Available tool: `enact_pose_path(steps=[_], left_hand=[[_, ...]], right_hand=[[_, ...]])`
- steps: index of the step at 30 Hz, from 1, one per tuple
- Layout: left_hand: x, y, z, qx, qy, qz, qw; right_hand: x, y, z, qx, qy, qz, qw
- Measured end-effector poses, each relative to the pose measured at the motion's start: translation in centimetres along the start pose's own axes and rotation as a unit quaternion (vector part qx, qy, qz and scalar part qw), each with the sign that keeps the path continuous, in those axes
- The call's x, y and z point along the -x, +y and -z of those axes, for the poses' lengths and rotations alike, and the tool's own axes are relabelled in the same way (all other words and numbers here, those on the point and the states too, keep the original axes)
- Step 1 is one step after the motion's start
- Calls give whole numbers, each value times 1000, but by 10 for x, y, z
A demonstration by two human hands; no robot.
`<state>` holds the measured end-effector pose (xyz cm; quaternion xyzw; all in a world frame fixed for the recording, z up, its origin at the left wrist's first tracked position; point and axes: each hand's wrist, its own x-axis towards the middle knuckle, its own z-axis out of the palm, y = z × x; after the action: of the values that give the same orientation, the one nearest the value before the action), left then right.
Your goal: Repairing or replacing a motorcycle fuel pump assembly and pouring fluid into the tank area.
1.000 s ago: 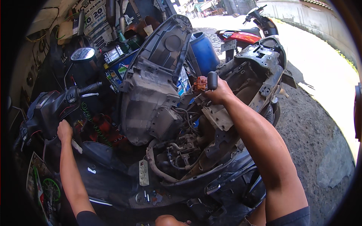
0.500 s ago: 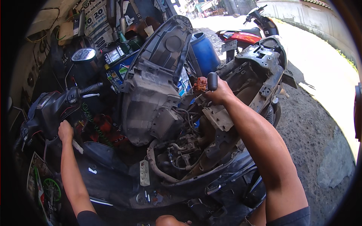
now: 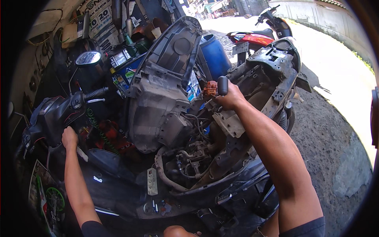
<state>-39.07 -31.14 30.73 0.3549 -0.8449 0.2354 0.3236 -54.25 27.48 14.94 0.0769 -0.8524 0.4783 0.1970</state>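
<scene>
A dark scooter with its bodywork opened up stands in front of me. My left hand (image 3: 70,138) is closed at the panel below its handlebar (image 3: 96,93); what lies inside the fingers is hidden. Over the bare rear frame (image 3: 272,85), my right hand (image 3: 231,98) is closed around a rust-orange part (image 3: 210,89) with a rounded black cylinder (image 3: 222,85) at its end. Its fingertips are hidden from me. Below that arm, the engine (image 3: 191,158) and its hoses lie exposed. The seat and storage box (image 3: 158,98) stand tipped up between my hands.
On the footboard lie a pale power strip (image 3: 152,181), small metal pieces (image 3: 155,206) and a white clip (image 3: 97,179). Behind stand a blue drum (image 3: 214,53) and a red motorbike (image 3: 256,37). A mirror (image 3: 88,57) rises at the left; rough concrete (image 3: 316,146) lies right.
Both hands keep their places and grips. The view has shifted very slightly; nothing else visibly moves.
</scene>
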Motion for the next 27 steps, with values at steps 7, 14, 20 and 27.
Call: enact_pose_path(steps=[7, 14, 20, 27], left_hand=[[0, -1, 0, 5, 4, -2, 1000], [2, 0, 2, 7, 7, -2, 1000], [-2, -3, -4, 7, 2, -3, 1000], [-4, -5, -5, -1, 7, -14, 1000]], right_hand=[[1, -2, 1, -5, -4, -8, 1000], [0, -2, 0, -11, -16, -20, 1000], [0, 1, -1, 5, -7, -1, 1000], [0, 1, -2, 8, -2, 6, 1000]])
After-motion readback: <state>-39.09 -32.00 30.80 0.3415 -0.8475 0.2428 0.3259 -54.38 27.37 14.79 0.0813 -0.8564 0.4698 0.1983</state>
